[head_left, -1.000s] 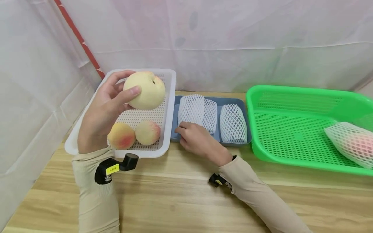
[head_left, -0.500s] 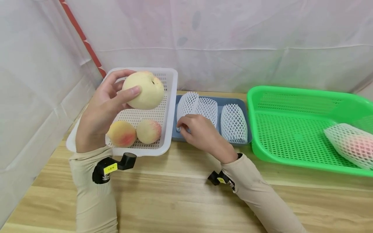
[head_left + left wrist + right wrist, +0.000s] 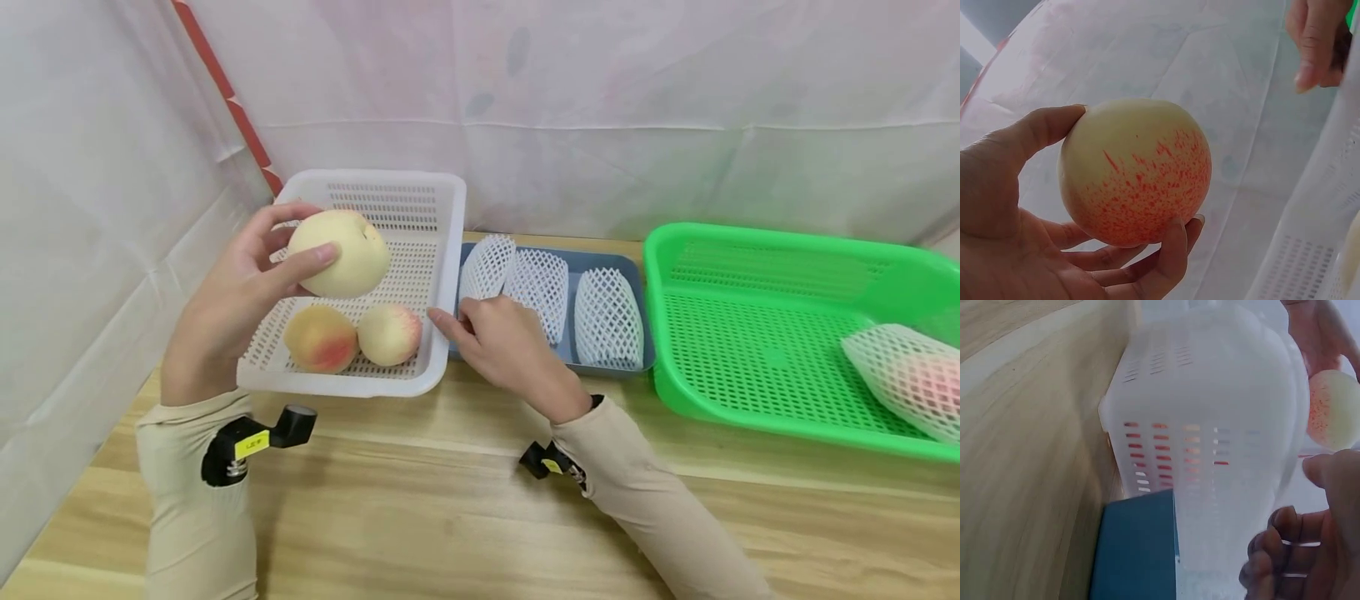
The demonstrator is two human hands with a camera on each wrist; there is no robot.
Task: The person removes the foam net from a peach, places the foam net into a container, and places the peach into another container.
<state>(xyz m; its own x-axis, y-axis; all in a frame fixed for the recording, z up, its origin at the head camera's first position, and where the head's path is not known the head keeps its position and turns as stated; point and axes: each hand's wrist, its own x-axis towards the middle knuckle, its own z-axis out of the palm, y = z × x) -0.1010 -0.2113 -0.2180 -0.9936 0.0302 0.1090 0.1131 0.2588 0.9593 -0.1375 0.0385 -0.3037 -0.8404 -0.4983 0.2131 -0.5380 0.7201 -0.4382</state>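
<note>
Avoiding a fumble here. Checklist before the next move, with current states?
1. Bare peach gripped by left hand: ok.
2. Foam nets available in blue tray: ok, at least three visible.
3. Right hand holding a net: not ok, none shows in its grasp.
4. Space in green basket: ok, beside the netted peach.
5. Net big enough for the bare peach: cannot tell.

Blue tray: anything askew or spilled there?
Nothing looks spilled. The left net slants, its top reaching past the back rim of the tray, while the middle net and right net sit straighter. The right hand hides the slanted net's lower end.
</note>
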